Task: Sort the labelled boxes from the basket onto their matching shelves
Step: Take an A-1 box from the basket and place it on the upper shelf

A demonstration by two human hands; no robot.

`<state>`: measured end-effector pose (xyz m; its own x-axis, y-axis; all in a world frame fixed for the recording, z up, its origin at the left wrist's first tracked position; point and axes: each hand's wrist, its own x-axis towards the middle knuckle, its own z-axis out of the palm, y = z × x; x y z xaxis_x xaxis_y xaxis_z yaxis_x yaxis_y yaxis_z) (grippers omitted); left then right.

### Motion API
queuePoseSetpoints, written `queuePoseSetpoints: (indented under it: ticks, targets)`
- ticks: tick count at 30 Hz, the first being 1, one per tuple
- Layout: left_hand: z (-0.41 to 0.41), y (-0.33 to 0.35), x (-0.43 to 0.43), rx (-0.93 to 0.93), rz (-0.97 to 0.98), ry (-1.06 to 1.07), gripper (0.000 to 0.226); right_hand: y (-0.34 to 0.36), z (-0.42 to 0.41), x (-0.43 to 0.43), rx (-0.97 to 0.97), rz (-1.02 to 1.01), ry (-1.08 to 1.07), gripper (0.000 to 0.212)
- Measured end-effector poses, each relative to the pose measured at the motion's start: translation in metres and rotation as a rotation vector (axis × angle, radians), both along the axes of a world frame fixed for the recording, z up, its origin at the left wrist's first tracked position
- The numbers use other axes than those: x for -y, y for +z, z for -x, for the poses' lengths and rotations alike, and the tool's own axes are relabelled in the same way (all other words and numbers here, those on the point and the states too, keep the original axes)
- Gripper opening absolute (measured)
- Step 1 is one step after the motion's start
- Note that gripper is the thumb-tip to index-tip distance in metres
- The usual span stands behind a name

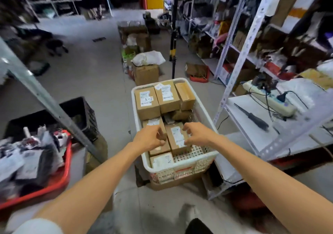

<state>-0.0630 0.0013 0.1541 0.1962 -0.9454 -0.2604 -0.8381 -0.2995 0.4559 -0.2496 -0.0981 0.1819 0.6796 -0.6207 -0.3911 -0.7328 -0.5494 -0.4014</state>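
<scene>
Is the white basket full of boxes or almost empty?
Mostly full. The white basket holds many cardboard boxes, including one marked A-2, though some bare mesh floor shows at its near right corner.

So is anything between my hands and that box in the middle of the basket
Nothing visible. Both the left hand and right hand are right over the box in the white basket, fingers curled at its top edges. Neighbouring boxes sit beside it, not over it.
</scene>
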Motion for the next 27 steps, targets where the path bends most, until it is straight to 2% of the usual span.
queuePoseSetpoints:
  ticks: [7, 12, 16, 22, 27]
  targets:
    - [-0.050, -0.012, 0.066, 0.001, -0.011, 0.096, 0.031, -0.017, -0.052, 0.087, -0.024, 0.012, 0.037, 0.050]
    - [-0.085, -0.018, 0.125, -0.031, -0.034, 0.152, 0.030, -0.030, -0.086, 0.158, -0.003, -0.046, -0.003, 0.042]
    - [-0.102, -0.032, 0.165, -0.076, -0.039, 0.209, 0.034, -0.047, -0.109, 0.204, 0.013, -0.124, -0.030, 0.045]
    - [-0.126, -0.072, 0.198, -0.136, -0.136, 0.207, 0.029, -0.101, -0.145, 0.245, 0.046, -0.270, -0.212, 0.055]
    - [-0.155, -0.109, 0.233, -0.161, -0.204, 0.124, 0.030, -0.158, -0.175, 0.263, 0.052, -0.498, -0.499, 0.047]
